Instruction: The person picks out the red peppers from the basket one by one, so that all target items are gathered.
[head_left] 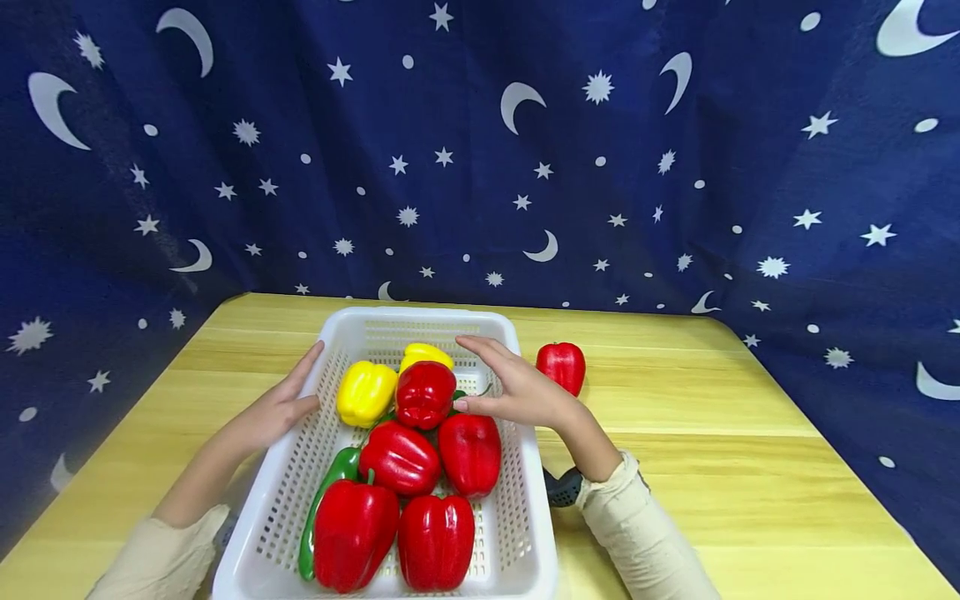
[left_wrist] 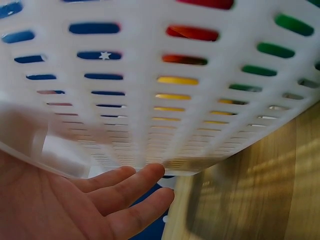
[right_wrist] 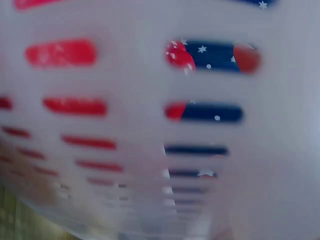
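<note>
A white slotted plastic basket (head_left: 542, 542) holds several red bell peppers (head_left: 400, 458), two yellow bell peppers (head_left: 365, 393) and a long green pepper (head_left: 327, 500). More green shows between the red ones, partly hidden. My left hand (head_left: 279, 410) is at the basket's left rim with fingers extended; in the left wrist view, that hand (left_wrist: 107, 205) lies outside the slotted wall (left_wrist: 140, 65). Over the right rim, my right hand (head_left: 521, 385) spreads thumb and fingers apart, holding nothing. The right wrist view shows mostly the basket wall (right_wrist: 135, 65) close up.
Another red bell pepper (head_left: 561, 367) rests on the wooden table (head_left: 712, 467), right of the basket and beyond my right hand. A dark blue curtain (head_left: 450, 108) with moons and stars hangs behind the table and along its sides.
</note>
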